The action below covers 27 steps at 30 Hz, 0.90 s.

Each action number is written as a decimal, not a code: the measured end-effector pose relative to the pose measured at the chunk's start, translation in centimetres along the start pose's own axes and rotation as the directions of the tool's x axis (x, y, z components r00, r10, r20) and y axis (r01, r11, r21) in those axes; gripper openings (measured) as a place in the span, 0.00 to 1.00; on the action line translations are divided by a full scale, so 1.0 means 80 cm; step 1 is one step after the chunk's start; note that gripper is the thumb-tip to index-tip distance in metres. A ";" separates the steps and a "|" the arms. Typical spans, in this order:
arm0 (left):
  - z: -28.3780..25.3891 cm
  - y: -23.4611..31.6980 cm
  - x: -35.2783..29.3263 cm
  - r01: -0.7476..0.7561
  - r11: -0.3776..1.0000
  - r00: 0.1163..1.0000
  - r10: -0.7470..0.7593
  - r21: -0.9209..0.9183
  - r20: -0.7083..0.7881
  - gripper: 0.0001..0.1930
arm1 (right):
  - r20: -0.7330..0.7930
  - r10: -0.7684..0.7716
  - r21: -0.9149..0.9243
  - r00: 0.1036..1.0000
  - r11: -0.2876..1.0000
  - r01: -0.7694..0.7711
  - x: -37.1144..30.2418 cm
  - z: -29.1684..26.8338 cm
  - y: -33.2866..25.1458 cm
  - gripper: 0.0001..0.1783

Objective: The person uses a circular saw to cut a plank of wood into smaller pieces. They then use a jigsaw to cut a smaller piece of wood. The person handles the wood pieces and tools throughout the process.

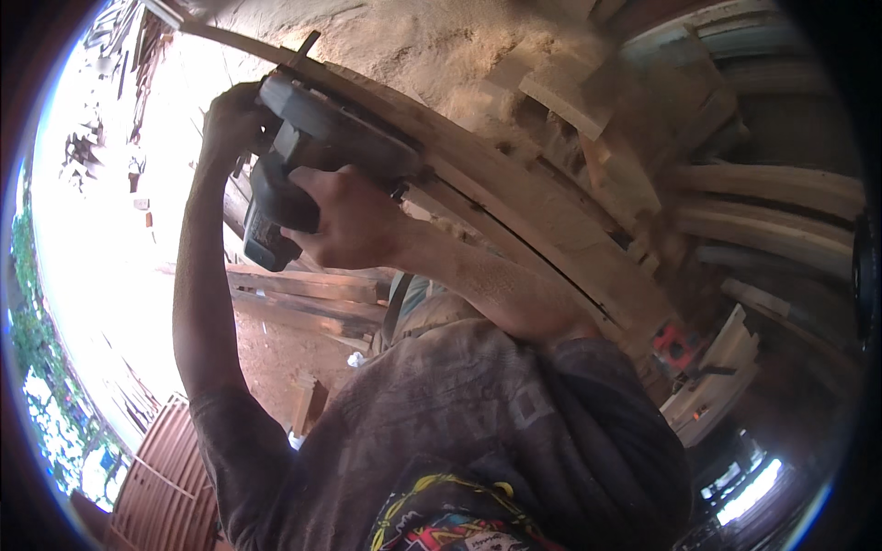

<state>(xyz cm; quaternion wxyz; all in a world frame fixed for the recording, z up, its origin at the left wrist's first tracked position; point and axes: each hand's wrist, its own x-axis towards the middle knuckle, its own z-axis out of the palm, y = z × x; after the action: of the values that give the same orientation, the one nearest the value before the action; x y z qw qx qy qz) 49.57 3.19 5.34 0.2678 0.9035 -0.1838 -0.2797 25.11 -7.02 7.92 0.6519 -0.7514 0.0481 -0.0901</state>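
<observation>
A dark cordless power tool, shaped like a circular saw [340, 129], rests on a long wooden board [514, 197] running from upper left to lower right. My right hand [349, 216] is closed around its rear handle, above the battery-like block [266, 243]. Against the tool's left side lies my left hand [241, 119], in shadow and partly hidden; its fingers appear curled onto the tool. A thin dark line [533, 246], like a saw cut, runs along the board from the tool toward the lower right. The blade is out of sight.
Sawdust [432, 46] and wood offcuts [574, 92] lie beyond the board. Stacked timbers [772, 211] stand at the right. A red object [675, 347] sits near the board's right end. More beams [303, 285] lie at my left, past a slatted reddish stack [170, 477].
</observation>
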 end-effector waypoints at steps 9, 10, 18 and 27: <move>-0.016 0.066 -0.127 -0.197 0.971 0.895 0.236 0.139 -0.379 0.38 | -0.016 -0.153 -0.076 0.988 0.985 0.152 -0.103 -0.033 -0.007 0.13; -0.022 0.059 -0.143 -0.261 0.958 0.885 0.286 0.118 -0.368 0.40 | 0.011 -0.155 -0.080 0.988 0.985 0.156 -0.113 -0.037 -0.014 0.14; 0.042 0.041 -0.346 -0.069 0.995 0.779 0.012 -0.067 -0.627 0.39 | 0.362 -0.166 -0.113 0.917 0.969 0.220 -0.217 -0.067 -0.065 0.14; 0.276 -0.044 -0.585 0.178 0.752 0.620 -0.586 -0.635 -0.521 0.32 | 0.756 0.033 -0.131 0.654 0.986 0.103 -0.349 -0.073 -0.067 0.13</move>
<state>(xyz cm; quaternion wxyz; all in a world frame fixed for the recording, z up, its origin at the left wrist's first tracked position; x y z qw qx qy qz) 0.54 20.12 6.87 0.4826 0.8476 0.2202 -0.0113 -3.65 -6.63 11.97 0.5476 -0.7719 -0.2346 0.2220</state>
